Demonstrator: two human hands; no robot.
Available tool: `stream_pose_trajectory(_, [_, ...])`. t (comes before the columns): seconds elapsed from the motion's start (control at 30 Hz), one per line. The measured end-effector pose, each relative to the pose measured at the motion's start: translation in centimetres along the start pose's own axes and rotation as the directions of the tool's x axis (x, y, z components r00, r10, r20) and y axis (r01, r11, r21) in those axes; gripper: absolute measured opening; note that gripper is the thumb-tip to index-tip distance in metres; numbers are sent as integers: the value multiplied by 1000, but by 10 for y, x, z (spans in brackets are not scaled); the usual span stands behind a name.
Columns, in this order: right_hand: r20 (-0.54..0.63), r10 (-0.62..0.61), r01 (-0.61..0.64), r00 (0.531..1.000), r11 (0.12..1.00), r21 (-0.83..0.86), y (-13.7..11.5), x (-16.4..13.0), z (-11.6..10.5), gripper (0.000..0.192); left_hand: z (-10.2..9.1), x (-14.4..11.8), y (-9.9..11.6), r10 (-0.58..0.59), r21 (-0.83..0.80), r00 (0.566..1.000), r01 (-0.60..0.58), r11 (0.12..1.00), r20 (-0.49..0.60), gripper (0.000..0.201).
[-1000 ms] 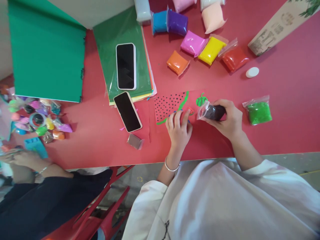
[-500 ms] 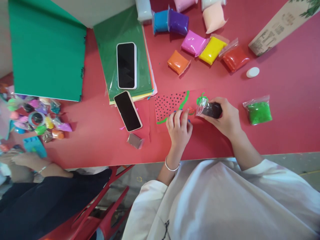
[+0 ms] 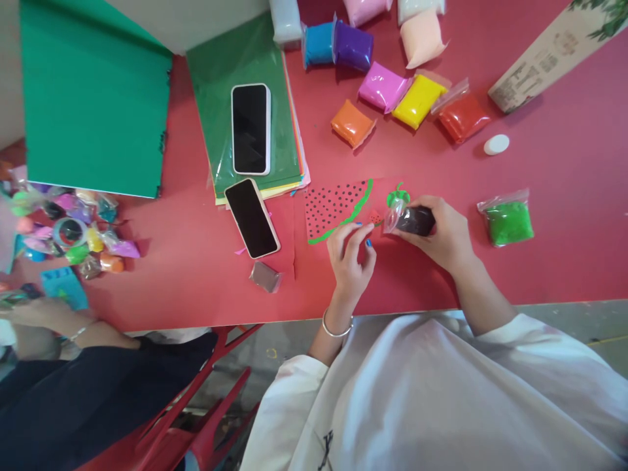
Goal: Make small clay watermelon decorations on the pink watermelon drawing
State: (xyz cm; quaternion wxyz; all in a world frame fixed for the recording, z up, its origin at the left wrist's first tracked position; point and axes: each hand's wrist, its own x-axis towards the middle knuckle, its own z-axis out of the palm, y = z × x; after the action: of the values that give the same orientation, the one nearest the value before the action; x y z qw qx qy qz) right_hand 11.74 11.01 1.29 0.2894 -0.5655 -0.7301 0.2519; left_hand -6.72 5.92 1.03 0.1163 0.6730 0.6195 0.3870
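Observation:
My right hand grips a clear bag of black clay on the red table. My left hand hovers just below a red paper watermelon slice with black dots and a green clay rim; its fingers are loosely curled and hold nothing that I can see. Between my hands lie a tiny red clay slice and a green clay leaf shape.
A green clay bag lies right of my right hand. Several coloured clay bags and a white lid sit farther back. Two phones rest by green paper sheets. Another person's arm works at the left.
My left hand has lifted off the watermelon paper and drawn back toward me, fingers curling. The right hand has turned the black clay bag slightly.

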Motion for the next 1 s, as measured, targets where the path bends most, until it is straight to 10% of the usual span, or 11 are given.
stream_pose_trajectory(0.23, [27, -245, 244, 969, 969, 50, 2, -2, 3, 34, -9, 14, 2, 19, -238, 991, 13, 971, 131, 14])
stream_pose_trajectory(0.47, [106, -406, 404, 908, 914, 34, 2, -2, 3, 28, -19, 18, -3, 30, -137, 962, 8, 991, 272, 7])
stream_pose_trajectory(1.0, [155, -466, 470, 871, 883, 17, 1, -11, 2, 26, -18, 6, 0, 67, -157, 959, -24, 987, 275, 10])
